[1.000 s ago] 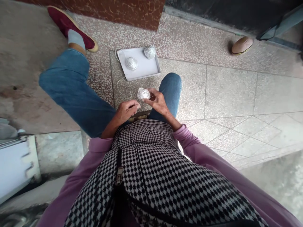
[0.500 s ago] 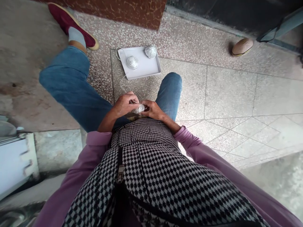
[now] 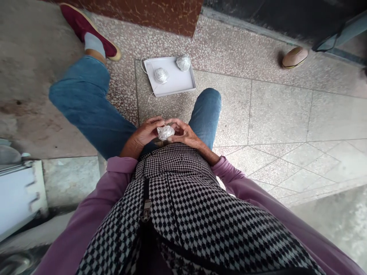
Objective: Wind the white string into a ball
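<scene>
Between my two hands, in front of my waist, is a small ball of shiny white string. My right hand grips it from the right, thumb below and fingers arched over the top. My left hand is closed against its left side, fingertips near those of the right. A thin strand of string runs from near my hands up to a shallow white tray on the floor. Two larger balls sit in the tray: a left ball of white string and a right ball of white string.
My bent knees in blue jeans flank the tray. A red shoe is at upper left. A tan rounded object lies on the speckled floor at upper right. A white box-like thing stands at lower left.
My left hand has lowered and moved in beside the small ball, where it had been pinching the strand above. The ball shows more fully, and the loose strand near my hands hangs straighter.
</scene>
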`<state>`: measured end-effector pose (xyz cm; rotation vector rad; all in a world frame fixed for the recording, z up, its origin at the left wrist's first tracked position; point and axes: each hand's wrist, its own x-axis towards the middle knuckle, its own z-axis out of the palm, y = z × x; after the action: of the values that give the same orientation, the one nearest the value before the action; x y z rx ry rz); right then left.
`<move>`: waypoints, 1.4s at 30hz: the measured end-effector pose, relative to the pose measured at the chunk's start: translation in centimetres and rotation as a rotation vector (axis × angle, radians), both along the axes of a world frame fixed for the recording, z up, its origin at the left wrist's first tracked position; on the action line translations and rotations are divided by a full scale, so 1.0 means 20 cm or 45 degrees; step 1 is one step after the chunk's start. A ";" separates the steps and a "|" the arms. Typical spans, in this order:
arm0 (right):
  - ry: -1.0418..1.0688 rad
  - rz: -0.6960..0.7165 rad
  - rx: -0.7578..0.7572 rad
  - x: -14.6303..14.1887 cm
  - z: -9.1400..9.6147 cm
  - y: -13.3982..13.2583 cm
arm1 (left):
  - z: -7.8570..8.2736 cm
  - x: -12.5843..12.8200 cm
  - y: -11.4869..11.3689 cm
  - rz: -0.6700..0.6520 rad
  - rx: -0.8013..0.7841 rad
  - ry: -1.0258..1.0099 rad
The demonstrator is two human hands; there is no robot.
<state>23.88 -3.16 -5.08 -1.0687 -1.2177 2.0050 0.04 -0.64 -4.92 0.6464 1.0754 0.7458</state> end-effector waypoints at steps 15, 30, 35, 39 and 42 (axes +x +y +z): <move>-0.246 -0.258 0.317 -0.02 0.01 0.13 | 0.03 0.08 -0.03 -0.023 0.118 0.078; -0.652 0.085 0.411 0.07 -0.05 0.06 | 0.11 0.00 0.03 -0.262 0.583 0.580; -0.226 0.156 0.050 0.09 -0.02 0.02 | 0.07 -0.02 0.03 -0.347 0.503 0.453; 0.041 0.135 -0.109 0.09 0.00 0.02 | 0.03 -0.03 0.02 -0.312 0.392 0.307; 0.051 0.080 -0.104 0.06 0.04 0.01 | -0.01 -0.03 0.00 -0.227 0.258 0.180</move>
<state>25.05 -3.01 -4.26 -1.0355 -1.1710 2.1300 -0.47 -0.57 -5.03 0.9673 1.0625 0.6664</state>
